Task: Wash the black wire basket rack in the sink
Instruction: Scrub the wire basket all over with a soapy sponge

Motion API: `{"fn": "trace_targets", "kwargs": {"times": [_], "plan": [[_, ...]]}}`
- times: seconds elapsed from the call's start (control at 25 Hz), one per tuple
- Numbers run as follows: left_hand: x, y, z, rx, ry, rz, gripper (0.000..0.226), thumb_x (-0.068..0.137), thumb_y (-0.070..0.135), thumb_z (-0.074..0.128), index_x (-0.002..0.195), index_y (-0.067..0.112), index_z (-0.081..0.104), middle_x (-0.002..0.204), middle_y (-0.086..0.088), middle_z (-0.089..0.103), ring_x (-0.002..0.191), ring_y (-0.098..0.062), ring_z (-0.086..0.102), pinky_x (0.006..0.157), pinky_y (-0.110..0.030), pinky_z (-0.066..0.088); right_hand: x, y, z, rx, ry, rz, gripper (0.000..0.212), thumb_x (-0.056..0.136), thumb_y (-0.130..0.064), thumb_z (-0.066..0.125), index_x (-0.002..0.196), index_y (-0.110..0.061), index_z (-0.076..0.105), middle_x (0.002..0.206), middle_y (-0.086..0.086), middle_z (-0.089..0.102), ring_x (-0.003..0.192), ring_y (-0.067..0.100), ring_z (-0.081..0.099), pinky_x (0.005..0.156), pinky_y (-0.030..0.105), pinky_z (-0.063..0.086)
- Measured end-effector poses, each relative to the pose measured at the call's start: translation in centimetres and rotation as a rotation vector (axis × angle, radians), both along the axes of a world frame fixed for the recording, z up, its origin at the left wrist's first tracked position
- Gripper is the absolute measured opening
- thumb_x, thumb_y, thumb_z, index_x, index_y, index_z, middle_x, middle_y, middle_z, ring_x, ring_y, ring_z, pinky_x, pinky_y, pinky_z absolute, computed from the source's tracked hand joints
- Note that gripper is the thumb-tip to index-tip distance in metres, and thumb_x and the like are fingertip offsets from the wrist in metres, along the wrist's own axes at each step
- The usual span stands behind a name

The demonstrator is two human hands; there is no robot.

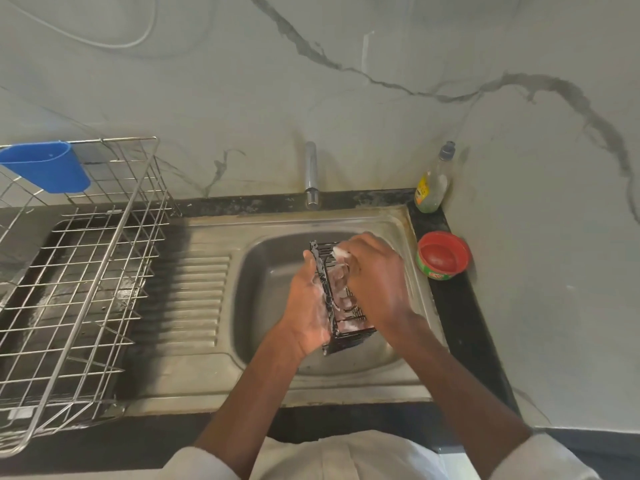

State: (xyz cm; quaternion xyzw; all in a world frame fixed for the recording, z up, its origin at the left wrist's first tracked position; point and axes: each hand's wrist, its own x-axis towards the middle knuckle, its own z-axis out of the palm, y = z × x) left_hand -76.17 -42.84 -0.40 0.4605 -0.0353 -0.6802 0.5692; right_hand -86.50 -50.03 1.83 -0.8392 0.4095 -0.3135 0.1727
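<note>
Fingers (313, 268) of left hand (306, 306) round soapy rack (341, 306), over sink (263, 271)

Sink (398, 223) centre, tap (311, 174) behind it. Wire basket rack (337, 306) over the basin, left hand (306, 306) on its left, right hand (375, 275) on its right. Dish drainer (86, 271) left of sink, cup (46, 168) hung on its back rim. Bottle (433, 181) and tub (443, 256) right of sink.

Soft, even daylight is seen throughout (edges bowed by the wide lens), with hands (341, 289) slightly motion-blurred.
</note>
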Motion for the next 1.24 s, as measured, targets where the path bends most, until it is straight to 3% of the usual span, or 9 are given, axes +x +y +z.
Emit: {"fn": "trace_targets", "kwargs": {"times": [0.08,0.2,0.36,0.52,0.6,0.68,0.76,0.92,1.24], "plan": [[0.6,0.1,-0.1,0.023,-0.028,-0.003,0.085,0.101,0.081,0.030,0.116,0.014,0.080,0.094,-0.007,0.078,0.083,-0.025,0.074,0.071,-0.040,0.061,-0.9,1.4,0.0,-0.031,0.016,0.092,0.047,0.067,0.025,0.072,0.098,-0.009,0.080,0.095,0.005,0.074,0.083,0.022,0.071,0.068,0.021,0.056],[1.6,0.3,0.1,0.018,-0.041,-0.020,0.085,0.102,0.079,0.031,0.134,0.013,0.074,0.093,-0.003,0.079,0.076,-0.020,0.076,0.079,-0.042,0.056,-4.2,4.5,-1.3,-0.070,-0.017,0.144,0.048,0.067,0.027,0.072,0.097,-0.010,0.080,0.098,0.003,0.074,0.086,0.021,0.071,0.064,0.032,0.062],[0.4,0.0,0.5,-0.014,-0.085,-0.026,0.079,0.106,0.073,0.029,0.119,0.014,0.080,0.116,-0.010,0.078,0.093,-0.031,0.077,0.090,-0.053,0.060,-1.9,1.0,-0.5,0.100,-0.120,-0.125,0.040,0.080,0.020,0.063,0.103,-0.008,0.080,0.100,0.004,0.074,0.086,0.019,0.071,0.071,0.026,0.058],[0.3,0.7,0.7,0.016,-0.130,0.036,0.073,0.110,0.064,0.029,0.100,0.012,0.079,0.089,-0.006,0.078,0.067,-0.018,0.075,0.062,-0.028,0.062,-1.3,2.3,0.1,0.053,0.075,0.034,0.050,0.072,0.024,0.067,0.110,-0.008,0.078,0.101,0.008,0.072,0.087,0.025,0.070,0.067,0.030,0.060],[1.1,1.2,0.6,0.001,-0.140,0.040,0.084,0.107,0.072,0.026,0.116,0.009,0.080,0.108,-0.012,0.079,0.076,-0.021,0.075,0.079,-0.034,0.061,-3.2,4.2,-0.5,-0.046,0.102,0.143,0.050,0.065,0.025,0.071,0.100,-0.010,0.079,0.096,0.007,0.072,0.080,0.025,0.070,0.058,0.033,0.060],[1.6,1.2,0.3,-0.021,-0.173,0.008,0.091,0.103,0.079,0.021,0.132,0.012,0.075,0.130,-0.013,0.075,0.093,-0.026,0.074,0.097,-0.047,0.052,-3.7,3.6,-0.3,-0.017,0.027,0.068,0.043,0.068,0.020,0.073,0.096,-0.013,0.080,0.093,0.005,0.073,0.075,0.021,0.069,0.059,0.030,0.059],[1.3,1.0,0.1,-0.009,-0.215,-0.002,0.089,0.102,0.081,0.021,0.129,0.017,0.076,0.127,-0.007,0.077,0.100,-0.026,0.074,0.105,-0.052,0.050,-2.1,2.2,0.5,0.056,-0.063,-0.063,0.031,0.078,0.011,0.074,0.094,-0.015,0.081,0.089,0.001,0.073,0.073,0.013,0.066,0.063,0.025,0.056],[1.4,1.0,-0.3,-0.035,-0.212,0.042,0.088,0.102,0.081,0.022,0.133,0.018,0.075,0.133,-0.007,0.075,0.123,-0.039,0.067,0.119,-0.062,0.042,0.9,0.4,0.3,0.037,-0.090,-0.020,0.020,0.087,0.002,0.072,0.095,-0.015,0.081,0.089,0.001,0.074,0.078,0.012,0.066,0.074,0.030,0.057],[2.4,-0.3,-0.5,-0.055,-0.073,0.186,0.076,0.104,0.077,0.029,0.139,0.023,0.070,0.125,-0.013,0.074,0.103,-0.031,0.072,0.096,-0.048,0.055,-2.5,2.9,-1.8,-0.064,-0.027,0.131,0.036,0.077,0.014,0.074,0.099,-0.013,0.081,0.094,0.001,0.073,0.085,0.021,0.068,0.068,0.032,0.060]]}}
